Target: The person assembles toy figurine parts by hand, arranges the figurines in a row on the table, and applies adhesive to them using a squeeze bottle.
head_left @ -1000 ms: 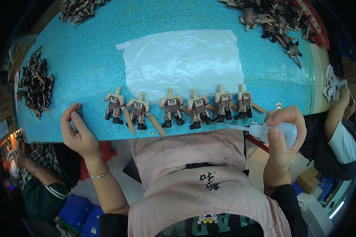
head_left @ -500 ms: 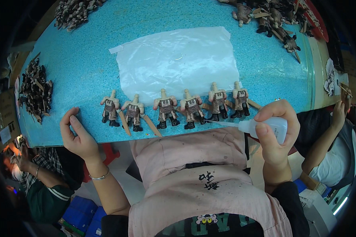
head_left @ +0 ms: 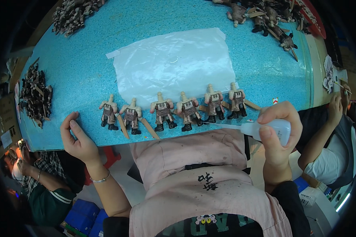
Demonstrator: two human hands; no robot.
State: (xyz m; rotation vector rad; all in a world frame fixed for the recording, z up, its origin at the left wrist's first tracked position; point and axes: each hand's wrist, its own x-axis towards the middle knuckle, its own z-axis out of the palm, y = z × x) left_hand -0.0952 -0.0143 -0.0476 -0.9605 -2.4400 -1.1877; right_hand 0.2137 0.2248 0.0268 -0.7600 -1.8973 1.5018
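Note:
My right hand [head_left: 278,154] is wrapped round a white squeeze bottle [head_left: 251,129], which lies nearly level and points left. Its long thin nozzle reaches to the black boot of the fourth toy figure from the left [head_left: 187,110]; whether the tip touches cannot be made out. Several headless figures in brown overalls lie in a row along the near table edge, including the leftmost figure [head_left: 108,112] and the rightmost figure [head_left: 236,100]. Flat tan pieces [head_left: 150,128] stick out beside some of them. Left of the row, my left hand [head_left: 81,140] is empty at the edge, fingers loosely bent and apart.
A translucent plastic sheet [head_left: 174,63] lies behind the row on the blue table [head_left: 83,67]. Heaps of figure parts sit at the left [head_left: 36,96], far left [head_left: 73,15] and far right [head_left: 273,19]. Co-workers sit on both sides; a hand [head_left: 336,108] shows at right.
The whole view has shifted slightly. My right hand still keeps the nozzle at the fourth figure's boot, and my left hand holds nearly the same pose.

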